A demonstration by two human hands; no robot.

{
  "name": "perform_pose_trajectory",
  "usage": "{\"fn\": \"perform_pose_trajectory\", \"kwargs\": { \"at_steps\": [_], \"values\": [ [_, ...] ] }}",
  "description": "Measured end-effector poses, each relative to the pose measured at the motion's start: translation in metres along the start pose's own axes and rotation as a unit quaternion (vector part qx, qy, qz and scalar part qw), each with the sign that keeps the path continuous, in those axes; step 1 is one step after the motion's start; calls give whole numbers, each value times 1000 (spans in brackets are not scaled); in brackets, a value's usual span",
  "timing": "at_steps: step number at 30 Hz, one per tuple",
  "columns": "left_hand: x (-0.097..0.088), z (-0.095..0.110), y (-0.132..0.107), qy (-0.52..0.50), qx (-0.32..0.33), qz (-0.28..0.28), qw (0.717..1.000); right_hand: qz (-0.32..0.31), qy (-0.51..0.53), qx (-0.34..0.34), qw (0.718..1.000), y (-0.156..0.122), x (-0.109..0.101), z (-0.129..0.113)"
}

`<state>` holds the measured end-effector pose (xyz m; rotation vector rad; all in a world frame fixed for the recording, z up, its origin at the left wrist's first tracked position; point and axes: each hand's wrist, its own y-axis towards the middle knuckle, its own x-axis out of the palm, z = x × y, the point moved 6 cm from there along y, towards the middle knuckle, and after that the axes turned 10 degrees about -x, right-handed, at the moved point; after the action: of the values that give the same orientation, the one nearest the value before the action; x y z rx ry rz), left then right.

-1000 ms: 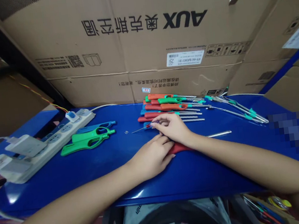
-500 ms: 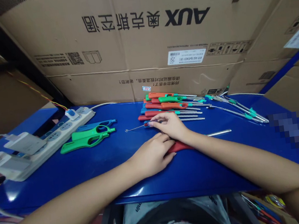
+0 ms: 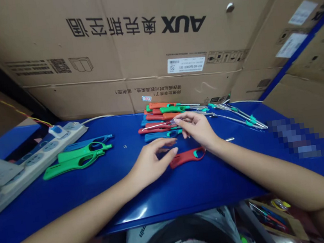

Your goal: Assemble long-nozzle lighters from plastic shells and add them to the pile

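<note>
My right hand (image 3: pixel 198 128) is raised above the blue table (image 3: pixel 99 184) and pinches a thin metal rod (image 3: pixel 158 125) whose tip points left. My left hand (image 3: pixel 152 162) hovers just left of a red plastic handle shell (image 3: pixel 187 157) lying on the table; its fingers are curled, thumb and forefinger apart, holding nothing. Behind my hands lies a pile of red, green and blue lighter handles with metal tubes (image 3: pixel 161 117). A tiny spring (image 3: pixel 125 146) rests on the table to the left.
Green and blue handle shells (image 3: pixel 78 157) lie at the left, beside a white power strip (image 3: pixel 33 157) with plugs. Thin metal wires with teal fittings (image 3: pixel 238 116) lie at the right. Large cardboard boxes (image 3: pixel 140 41) stand along the table's back edge.
My right hand lifted off the red shell and raised the thin rod. My left hand came off the shell and opened beside it. The view shifted right.
</note>
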<state>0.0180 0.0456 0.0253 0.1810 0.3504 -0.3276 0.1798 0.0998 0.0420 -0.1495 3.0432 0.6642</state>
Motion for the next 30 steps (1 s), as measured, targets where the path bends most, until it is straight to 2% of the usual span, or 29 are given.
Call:
{"fn": "perform_pose_trajectory", "kwargs": {
  "at_steps": [2, 5, 7, 10, 15, 19, 24, 30],
  "values": [
    [-3, -5, 4, -103, -66, 9, 992, 32, -1, -1, 999, -5, -19, 1],
    [-2, -14, 6, -236, -149, 17, 960, 88, 31, 13, 996, -10, -39, 10],
    [0, -18, 6, -306, -186, 20, 934, 110, 57, 35, 992, -11, -45, 18],
    [3, -20, 6, -362, -224, 32, 904, 103, 69, 45, 991, -10, -46, 24],
    [-4, -18, 8, -387, -277, 82, 876, 80, 43, 26, 996, -9, -46, 24],
    [-6, -18, 9, -394, -298, 92, 864, 69, 37, 19, 997, -10, -45, 23],
    [-8, -22, 10, -391, -297, 103, 865, 71, 34, 19, 997, -10, -44, 22],
    [-11, -26, 14, -375, -276, 103, 879, 71, 33, 22, 997, -10, -44, 23]
  ]
}}
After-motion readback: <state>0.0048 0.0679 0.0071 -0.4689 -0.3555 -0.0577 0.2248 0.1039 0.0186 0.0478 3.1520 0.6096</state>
